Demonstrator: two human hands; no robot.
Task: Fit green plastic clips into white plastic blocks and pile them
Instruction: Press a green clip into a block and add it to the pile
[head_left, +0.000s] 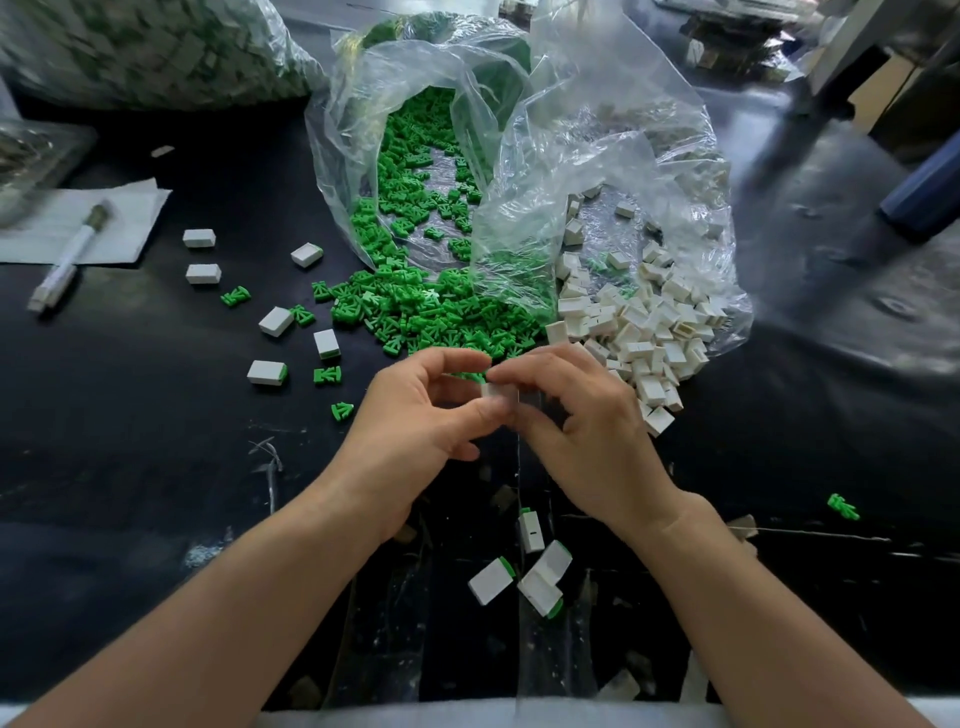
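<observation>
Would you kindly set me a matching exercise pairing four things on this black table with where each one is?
Things:
1. heap of green plastic clips
2. heap of white plastic blocks
3. white marker pen
4. single white plastic block

Places:
A. partly on the white paper sheet
B. pinched between the left hand and right hand
C. spilling from the right clear bag
D. spilling from the left clear bag

Pairs: 1-D, 2-C, 3-A, 4-B

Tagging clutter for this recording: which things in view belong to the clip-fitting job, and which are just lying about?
Job: left hand and right hand, both pinching a white block; green clips heap; white blocks heap; fitted blocks nearest the person.
Lying about: marker pen; paper sheet under it.
</observation>
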